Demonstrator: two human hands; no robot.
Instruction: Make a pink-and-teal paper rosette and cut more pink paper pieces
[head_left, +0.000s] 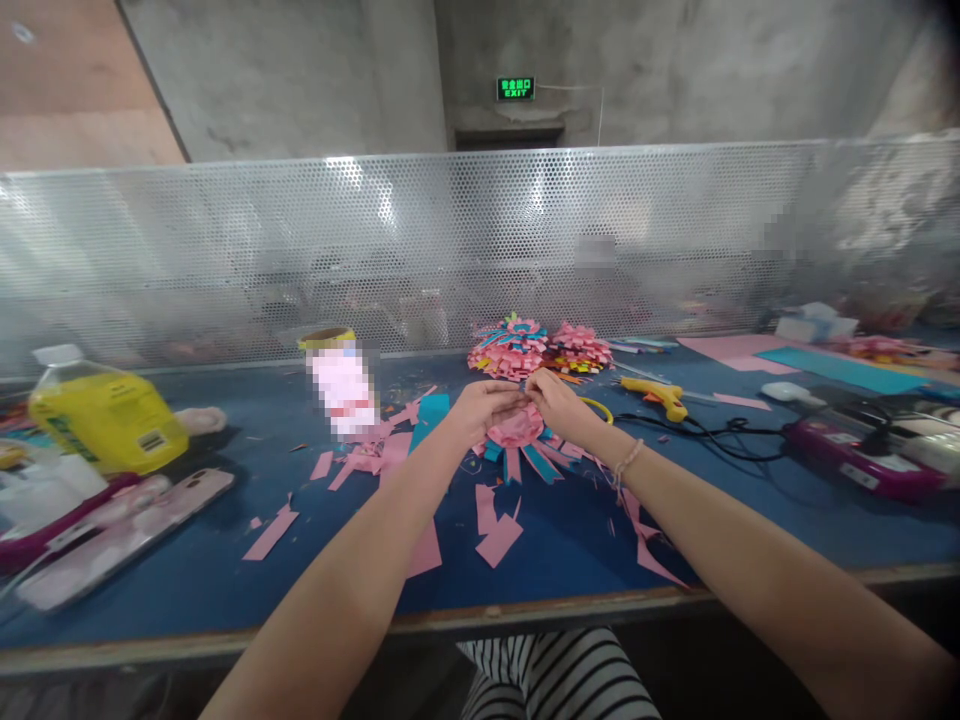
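My left hand (pixel 487 408) and my right hand (pixel 553 400) meet over a pink and blue paper flower (pixel 517 430) near the middle of the table. The fingers of both hands are pinched together, tip to tip, and what lies between them is too small to make out. Blue and pink strips fan out from the flower toward me. Behind my hands sit two layered paper flowers, one pink and blue (pixel 510 345) and one mostly pink (pixel 579 347). Pink paper scraps (pixel 500 540) lie in front.
A yellow glue gun (pixel 654 396) lies right of my hands, its black cord running to a purple power strip (pixel 862 460). At left are a bottle of yellow liquid (pixel 109 415) and a pink phone (pixel 127 540). A perforated metal screen (pixel 420 240) stands behind.
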